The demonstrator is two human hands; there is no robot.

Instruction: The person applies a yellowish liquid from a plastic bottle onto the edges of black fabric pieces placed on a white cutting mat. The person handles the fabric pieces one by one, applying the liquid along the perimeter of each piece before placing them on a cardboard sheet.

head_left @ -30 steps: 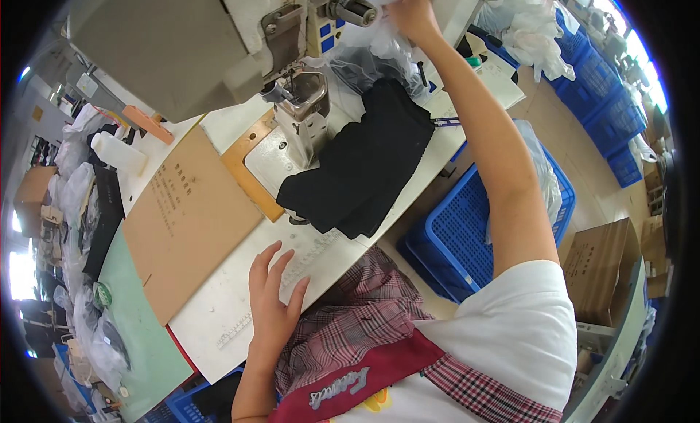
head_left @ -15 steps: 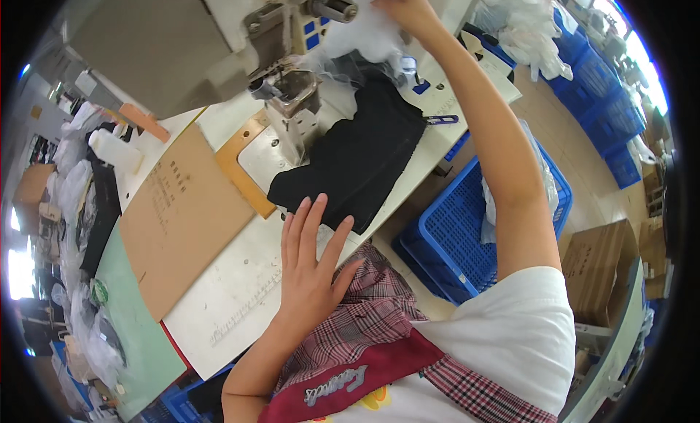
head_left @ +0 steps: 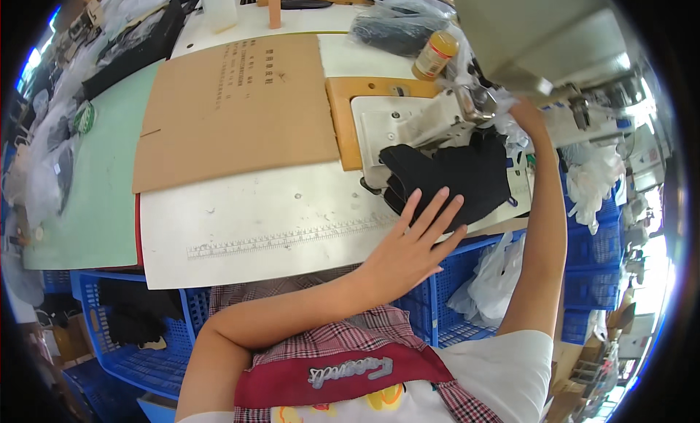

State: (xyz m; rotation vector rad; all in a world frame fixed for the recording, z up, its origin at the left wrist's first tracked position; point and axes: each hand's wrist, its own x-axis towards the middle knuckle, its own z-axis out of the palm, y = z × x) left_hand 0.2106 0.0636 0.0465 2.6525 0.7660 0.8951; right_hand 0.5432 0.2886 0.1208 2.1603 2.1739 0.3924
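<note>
Black fabric pieces (head_left: 448,179) lie at the arm of a sewing machine (head_left: 452,120), spread over the near edge of its bed. My left hand (head_left: 408,259) is open, its fingers spread and their tips resting on the near side of the fabric. My right arm stretches forward past the right side of the machine. My right hand (head_left: 528,118) is beside whitish, see-through plastic (head_left: 504,106) behind the machine's arm. Its fingers are mostly hidden, so I cannot tell whether they grip the plastic.
A brown cardboard sheet (head_left: 240,124) covers the table left of the machine. A printed ruler strip (head_left: 292,237) runs along the near part. A yellow-capped jar (head_left: 435,55) and bagged dark goods (head_left: 401,22) stand behind. Blue crates (head_left: 131,357) sit below the table edge.
My view has swung to the left, so the machine and fabric appear farther right. My left hand has spread over more of the fabric. My right arm remains stretched forward.
</note>
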